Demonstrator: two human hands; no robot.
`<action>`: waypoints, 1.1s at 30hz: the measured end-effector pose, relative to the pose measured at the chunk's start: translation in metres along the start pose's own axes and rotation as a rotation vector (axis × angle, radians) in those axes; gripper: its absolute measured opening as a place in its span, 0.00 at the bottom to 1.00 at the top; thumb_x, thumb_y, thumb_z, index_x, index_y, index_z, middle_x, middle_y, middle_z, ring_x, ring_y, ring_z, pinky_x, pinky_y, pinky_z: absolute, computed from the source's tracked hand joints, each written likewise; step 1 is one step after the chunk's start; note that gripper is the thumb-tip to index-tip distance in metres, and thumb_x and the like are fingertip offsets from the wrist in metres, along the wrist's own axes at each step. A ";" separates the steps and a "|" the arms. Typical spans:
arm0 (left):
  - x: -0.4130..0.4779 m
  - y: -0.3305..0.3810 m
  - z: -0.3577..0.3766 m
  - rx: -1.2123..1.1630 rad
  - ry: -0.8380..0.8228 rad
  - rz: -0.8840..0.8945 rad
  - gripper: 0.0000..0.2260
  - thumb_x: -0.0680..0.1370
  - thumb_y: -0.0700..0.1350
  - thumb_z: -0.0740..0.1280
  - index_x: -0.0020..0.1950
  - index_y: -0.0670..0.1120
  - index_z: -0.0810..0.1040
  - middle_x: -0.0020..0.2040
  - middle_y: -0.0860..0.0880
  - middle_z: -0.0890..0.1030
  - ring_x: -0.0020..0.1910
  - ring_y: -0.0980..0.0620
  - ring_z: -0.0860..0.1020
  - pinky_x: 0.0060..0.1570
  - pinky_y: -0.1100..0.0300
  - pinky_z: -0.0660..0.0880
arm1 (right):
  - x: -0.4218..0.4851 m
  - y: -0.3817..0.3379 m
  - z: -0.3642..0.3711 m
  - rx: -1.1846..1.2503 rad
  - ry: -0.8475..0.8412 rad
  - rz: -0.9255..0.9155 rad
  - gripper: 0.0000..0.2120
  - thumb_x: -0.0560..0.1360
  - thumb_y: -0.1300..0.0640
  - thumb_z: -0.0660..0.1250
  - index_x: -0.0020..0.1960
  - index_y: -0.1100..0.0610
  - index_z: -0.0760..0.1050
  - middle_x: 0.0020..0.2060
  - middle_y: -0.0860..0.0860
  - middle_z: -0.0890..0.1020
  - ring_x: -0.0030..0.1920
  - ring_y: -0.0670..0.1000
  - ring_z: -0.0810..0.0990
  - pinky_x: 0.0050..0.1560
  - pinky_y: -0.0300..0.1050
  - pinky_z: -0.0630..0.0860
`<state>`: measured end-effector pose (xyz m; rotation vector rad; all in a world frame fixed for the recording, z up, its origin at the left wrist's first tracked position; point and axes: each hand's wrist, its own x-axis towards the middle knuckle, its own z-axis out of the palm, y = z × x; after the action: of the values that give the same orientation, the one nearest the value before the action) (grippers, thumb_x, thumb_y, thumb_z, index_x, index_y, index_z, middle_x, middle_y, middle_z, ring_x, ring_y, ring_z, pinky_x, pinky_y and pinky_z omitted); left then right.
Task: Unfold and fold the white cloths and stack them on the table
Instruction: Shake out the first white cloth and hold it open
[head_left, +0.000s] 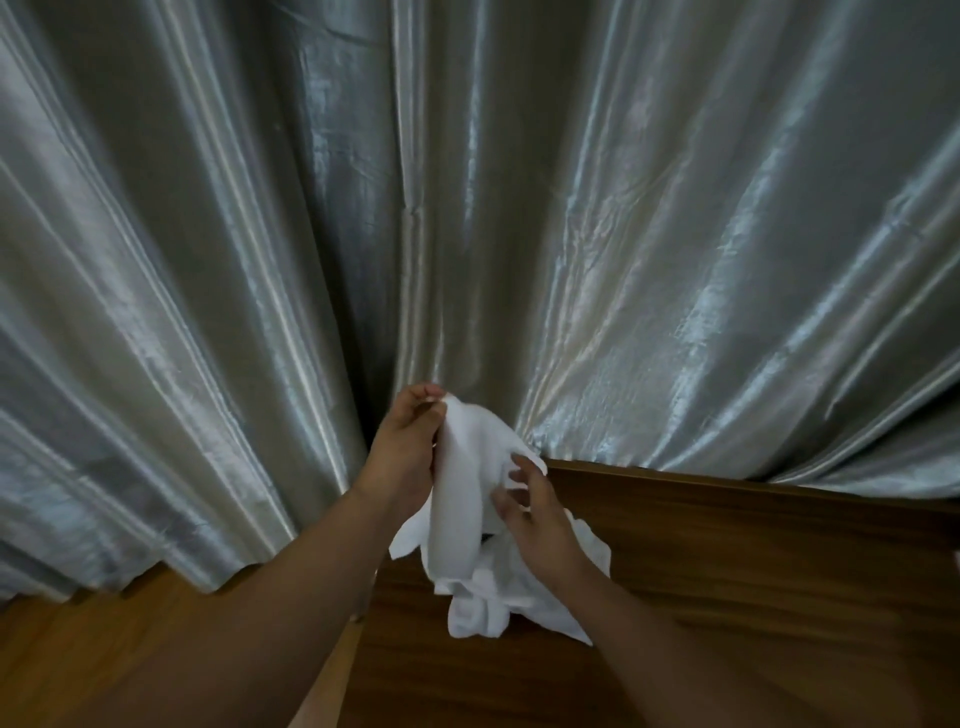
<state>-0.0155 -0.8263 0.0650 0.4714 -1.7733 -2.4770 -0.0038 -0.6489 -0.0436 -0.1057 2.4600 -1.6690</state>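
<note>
The left hand (408, 447) pinches the top corner of a white cloth (460, 499) lifted above the dark wooden table (753, 571), while the right hand (535, 519), fingers spread open, touches its hanging side over a crumpled heap of cloths (493, 597).

Home room — satin curtain (623, 234), wooden table (753, 571).
</note>
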 end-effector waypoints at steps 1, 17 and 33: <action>-0.001 0.009 0.003 -0.016 -0.001 0.020 0.09 0.83 0.37 0.61 0.49 0.48 0.78 0.46 0.47 0.81 0.46 0.48 0.78 0.51 0.51 0.77 | -0.011 -0.012 0.001 0.044 -0.063 -0.038 0.39 0.72 0.40 0.73 0.77 0.39 0.55 0.69 0.40 0.69 0.66 0.40 0.72 0.62 0.40 0.74; -0.028 0.063 0.049 0.271 -0.388 0.159 0.24 0.74 0.58 0.72 0.69 0.59 0.73 0.66 0.48 0.79 0.65 0.44 0.77 0.64 0.46 0.76 | -0.012 -0.146 -0.057 -0.067 0.235 -0.295 0.10 0.81 0.54 0.64 0.60 0.50 0.80 0.43 0.41 0.82 0.44 0.39 0.81 0.42 0.28 0.76; -0.045 0.084 0.120 0.985 -0.227 0.684 0.14 0.79 0.40 0.63 0.64 0.51 0.76 0.50 0.50 0.82 0.39 0.54 0.78 0.35 0.74 0.70 | -0.040 -0.208 -0.235 -0.478 0.213 -0.332 0.12 0.77 0.48 0.70 0.46 0.57 0.85 0.39 0.54 0.86 0.40 0.50 0.84 0.41 0.42 0.76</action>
<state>-0.0169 -0.7352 0.1882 -0.3773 -2.5709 -1.1466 -0.0134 -0.5054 0.2375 -0.4369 3.1017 -1.2017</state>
